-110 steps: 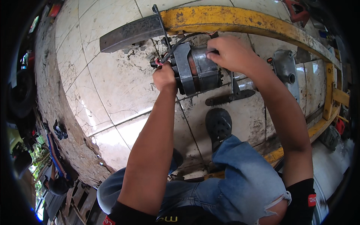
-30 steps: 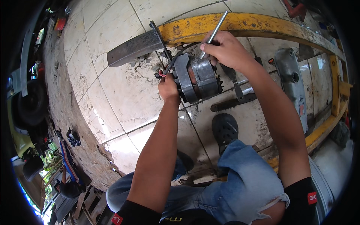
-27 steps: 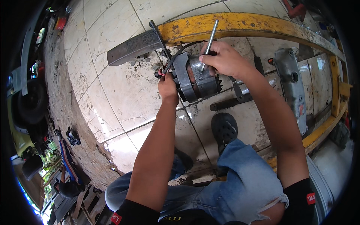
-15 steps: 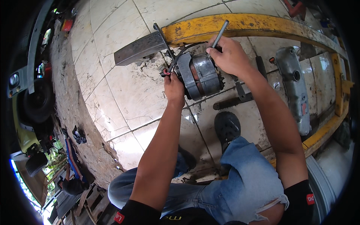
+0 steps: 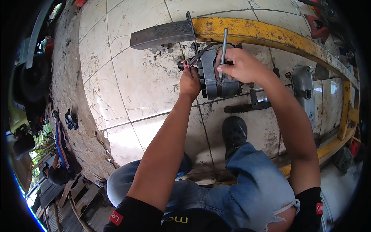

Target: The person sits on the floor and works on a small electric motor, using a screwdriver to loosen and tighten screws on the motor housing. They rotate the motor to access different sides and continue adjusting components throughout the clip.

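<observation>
A grey metal alternator point(image 5: 228, 90) with a copper-brown band round its middle lies on the tiled floor. At its left end my left hand point(image 5: 190, 83) is closed on the housing, fingertips partly hidden, beside a bundle of thin red and dark wires point(image 5: 187, 64). My right hand point(image 5: 243, 66) grips a slim grey metal rod point(image 5: 224, 44) between thumb and fingers. The rod stands nearly upright in the picture, its lower end over the alternator's middle; whether it touches, I cannot tell. A black cable point(image 5: 204, 50) curves along the far side of the alternator.
A yellow steel frame point(image 5: 247, 30) with a dark metal end point(image 5: 162, 35) runs behind the alternator and round the right. Nearer lie a dark flat bar point(image 5: 241, 107) and, rightward, a grey metal cover point(image 5: 303, 87). My shoe point(image 5: 234, 133) is close by. A person point(image 5: 58, 174) is at far left.
The rod has swung from leaning right to nearly upright. My right hand has brought its lower end nearer, over the alternator's middle. My left hand stays on the alternator; the whole view has shifted.
</observation>
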The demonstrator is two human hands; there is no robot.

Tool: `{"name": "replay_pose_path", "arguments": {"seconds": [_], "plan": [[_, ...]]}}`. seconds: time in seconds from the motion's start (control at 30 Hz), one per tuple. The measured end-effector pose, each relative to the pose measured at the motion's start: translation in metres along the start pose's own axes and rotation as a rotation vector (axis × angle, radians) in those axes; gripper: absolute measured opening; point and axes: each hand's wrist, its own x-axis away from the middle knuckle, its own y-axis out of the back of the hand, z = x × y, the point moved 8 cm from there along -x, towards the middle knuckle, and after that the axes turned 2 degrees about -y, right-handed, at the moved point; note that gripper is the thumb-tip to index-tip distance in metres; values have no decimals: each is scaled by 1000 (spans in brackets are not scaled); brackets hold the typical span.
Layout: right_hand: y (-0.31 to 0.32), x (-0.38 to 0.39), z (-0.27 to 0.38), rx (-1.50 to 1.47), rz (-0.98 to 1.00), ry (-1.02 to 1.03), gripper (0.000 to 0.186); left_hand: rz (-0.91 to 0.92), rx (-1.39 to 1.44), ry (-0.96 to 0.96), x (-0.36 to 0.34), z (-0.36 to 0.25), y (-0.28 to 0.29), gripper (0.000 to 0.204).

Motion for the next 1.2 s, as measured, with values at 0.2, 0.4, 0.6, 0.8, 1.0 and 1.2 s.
{"name": "replay_pose_path", "arguments": {"seconds": [0.2,0.4,0.6,0.8,1.0,1.2], "plan": [[21,-10,7,133,-128,17,6,11,-59,38,-2,-3,-2,36],[36,-20,-15,10,-190,-25,7,69,-66,120,-2,-7,-8,39],[10,-13,1,-70,56,-68,14,25,-103,122,-2,0,0,40],[50,-17,7,328,-366,118,18,26,-68,88,-2,-7,-8,39],[4,-25,16,499,-13,-54,27,14,-89,101,-4,0,-3,39],[25,-36,34,569,-226,-8,38,11,-95,88,-5,2,-7,36]]}}
